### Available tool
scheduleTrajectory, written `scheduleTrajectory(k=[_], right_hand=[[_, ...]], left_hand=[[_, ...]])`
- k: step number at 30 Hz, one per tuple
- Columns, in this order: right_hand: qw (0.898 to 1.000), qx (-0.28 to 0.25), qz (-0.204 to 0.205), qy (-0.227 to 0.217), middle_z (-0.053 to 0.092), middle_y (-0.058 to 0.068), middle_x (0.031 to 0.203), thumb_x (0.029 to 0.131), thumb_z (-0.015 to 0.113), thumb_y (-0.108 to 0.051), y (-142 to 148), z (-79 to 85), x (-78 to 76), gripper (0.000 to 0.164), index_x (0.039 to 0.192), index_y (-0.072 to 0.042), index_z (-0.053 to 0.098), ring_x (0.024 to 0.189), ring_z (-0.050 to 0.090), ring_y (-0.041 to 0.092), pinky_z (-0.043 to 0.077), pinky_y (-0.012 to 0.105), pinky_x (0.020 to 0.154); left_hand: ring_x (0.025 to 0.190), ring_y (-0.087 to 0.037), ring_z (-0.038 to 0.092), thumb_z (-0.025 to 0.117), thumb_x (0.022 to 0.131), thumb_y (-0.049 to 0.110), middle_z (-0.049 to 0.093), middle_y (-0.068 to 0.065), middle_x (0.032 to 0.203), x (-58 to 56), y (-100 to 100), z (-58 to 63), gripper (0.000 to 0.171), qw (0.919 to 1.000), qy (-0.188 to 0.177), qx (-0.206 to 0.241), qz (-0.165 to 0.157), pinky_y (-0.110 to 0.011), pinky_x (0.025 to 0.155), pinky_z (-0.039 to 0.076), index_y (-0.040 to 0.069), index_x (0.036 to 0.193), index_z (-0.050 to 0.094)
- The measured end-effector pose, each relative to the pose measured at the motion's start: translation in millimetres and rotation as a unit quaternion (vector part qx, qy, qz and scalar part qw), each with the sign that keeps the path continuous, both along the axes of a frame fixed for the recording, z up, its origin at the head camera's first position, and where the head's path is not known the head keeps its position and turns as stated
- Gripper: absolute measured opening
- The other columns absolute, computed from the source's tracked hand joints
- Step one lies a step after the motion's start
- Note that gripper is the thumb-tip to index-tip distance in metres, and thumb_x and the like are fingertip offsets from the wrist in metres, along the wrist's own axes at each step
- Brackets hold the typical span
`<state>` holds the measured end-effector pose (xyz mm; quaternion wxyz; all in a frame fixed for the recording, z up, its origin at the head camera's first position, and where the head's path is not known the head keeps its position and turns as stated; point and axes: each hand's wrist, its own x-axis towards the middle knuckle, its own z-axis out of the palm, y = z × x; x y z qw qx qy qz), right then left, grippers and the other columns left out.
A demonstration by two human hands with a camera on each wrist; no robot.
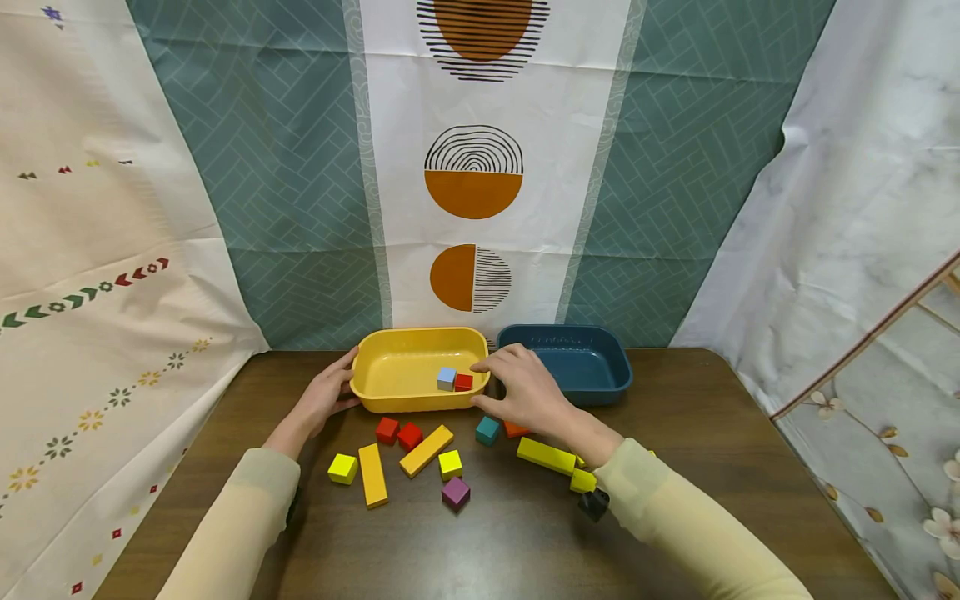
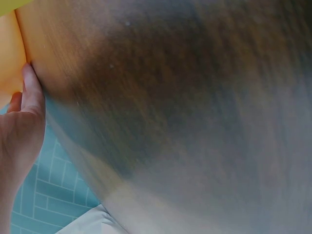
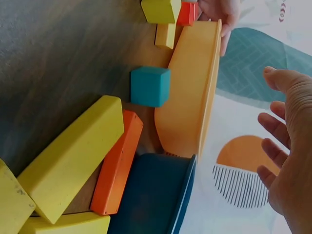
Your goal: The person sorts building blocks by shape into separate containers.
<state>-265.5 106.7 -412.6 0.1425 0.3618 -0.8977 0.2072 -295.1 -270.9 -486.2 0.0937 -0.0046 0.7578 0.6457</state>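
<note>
A yellow tray [image 1: 393,367] stands at the back of the table, with a light blue cube [image 1: 446,379] and a red cube [image 1: 464,382] inside near its right end. My left hand [image 1: 324,398] rests against the tray's left end. In the left wrist view, fairly straight fingers [image 2: 32,92] touch the tray's wall. Over the tray's right end hovers my right hand [image 1: 528,392], thumb and fingers apart, holding nothing. The right wrist view shows this hand [image 3: 297,131] raised above the tray's rim, fingers loosely bent. Just in front lies a teal cube [image 1: 487,430].
A dark blue tray [image 1: 581,367] stands right of the yellow one, partly behind my right hand. Nearer lie red cubes [image 1: 387,430], orange-yellow bars [image 1: 372,475], yellow cubes [image 1: 342,468], a purple cube [image 1: 456,493] and a yellow bar [image 1: 545,456]. An orange bar [image 3: 117,163] lies beside the blue tray.
</note>
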Motion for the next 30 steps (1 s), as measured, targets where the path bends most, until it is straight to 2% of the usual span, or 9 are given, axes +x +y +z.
scheduleTrajectory(k=[8, 15, 20, 24, 30], right_hand=[[1.0, 0.013, 0.014, -0.003, 0.069, -0.005, 0.122, 0.088, 0.079, -0.047, 0.0, 0.4, 13.6, 0.047, 0.126, -0.02, 0.072, 0.118, 0.05, 0.019, 0.044, 0.042, 0.101], [0.999, 0.016, 0.029, -0.008, 0.07, -0.005, 0.12, 0.087, 0.08, -0.047, 0.4, -1.4, 24.0, 0.049, 0.126, -0.017, 0.072, 0.118, 0.051, 0.019, 0.044, 0.042, 0.101], [0.999, 0.016, 0.045, -0.008, 0.07, -0.005, 0.118, 0.088, 0.079, -0.047, 1.3, -3.6, 29.7, 0.046, 0.123, -0.018, 0.072, 0.116, 0.051, 0.018, 0.044, 0.04, 0.101], [0.999, 0.016, 0.046, -0.01, 0.07, -0.008, 0.118, 0.088, 0.079, -0.046, 2.3, -6.5, 33.3, 0.044, 0.122, -0.02, 0.072, 0.116, 0.051, 0.016, 0.044, 0.04, 0.101], [0.998, 0.011, 0.047, -0.032, 0.07, -0.009, 0.115, 0.088, 0.078, -0.047, 2.9, -11.4, 39.8, 0.041, 0.119, -0.022, 0.072, 0.116, 0.049, 0.015, 0.045, 0.039, 0.1]], left_hand=[[0.133, -0.036, 0.05, 0.035, 0.111, 0.023, 0.016, -0.011, 0.17, -0.5, 1.1, -0.8, 0.058, 1.0, -0.004, -0.005, 0.004, -0.053, 0.108, 0.044, 0.029, 0.165, 0.018], [0.136, -0.039, 0.046, 0.033, 0.111, 0.023, 0.012, -0.011, 0.17, -1.1, 0.3, -0.1, 0.058, 1.0, -0.002, -0.002, 0.001, -0.055, 0.109, 0.042, 0.03, 0.165, 0.016], [0.137, -0.04, 0.045, 0.033, 0.111, 0.021, 0.012, -0.011, 0.17, 2.2, 0.8, 3.6, 0.058, 1.0, -0.006, 0.004, 0.002, -0.055, 0.109, 0.042, 0.029, 0.165, 0.016], [0.137, -0.038, 0.047, 0.034, 0.111, 0.022, 0.014, -0.009, 0.17, 0.2, 0.0, -0.8, 0.057, 1.0, -0.004, -0.002, 0.004, -0.053, 0.108, 0.044, 0.03, 0.165, 0.017], [0.138, -0.041, 0.044, 0.033, 0.111, 0.021, 0.012, -0.01, 0.17, -0.9, 0.4, 0.1, 0.057, 1.0, -0.003, 0.007, 0.002, -0.057, 0.109, 0.041, 0.03, 0.165, 0.016]])
